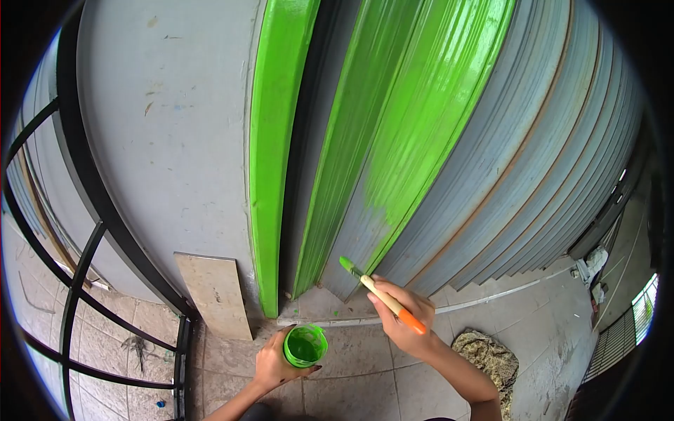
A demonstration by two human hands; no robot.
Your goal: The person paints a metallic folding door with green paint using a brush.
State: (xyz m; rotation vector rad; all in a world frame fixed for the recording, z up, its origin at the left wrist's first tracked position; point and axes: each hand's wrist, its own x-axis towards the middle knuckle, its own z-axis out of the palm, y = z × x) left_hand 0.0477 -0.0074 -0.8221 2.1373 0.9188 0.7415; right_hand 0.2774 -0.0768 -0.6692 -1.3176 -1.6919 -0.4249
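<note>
My left hand (272, 359) is wrapped round a small paint pot (324, 345), its rim smeared with green and green paint inside. In my right hand (407, 319) is a paintbrush (379, 289) with a pale wooden handle and an orange end, gripped between thumb and fingers. Its green-coated bristles point up and left, close to the bare grey lower end of a folding metal shutter panel (344, 277). Above that, the panel is covered in glossy wet-looking green paint (428, 126), ending in a ragged lower edge. A green post (270, 175) stands to its left.
Unpainted grey shutter folds (519, 154) with rusty edges run to the right. A thin board (214, 295) leans against the grey wall (165, 140). Black metal bars (84, 259) stand at left. A crumpled cloth (488, 358) lies on the tiled floor (358, 372).
</note>
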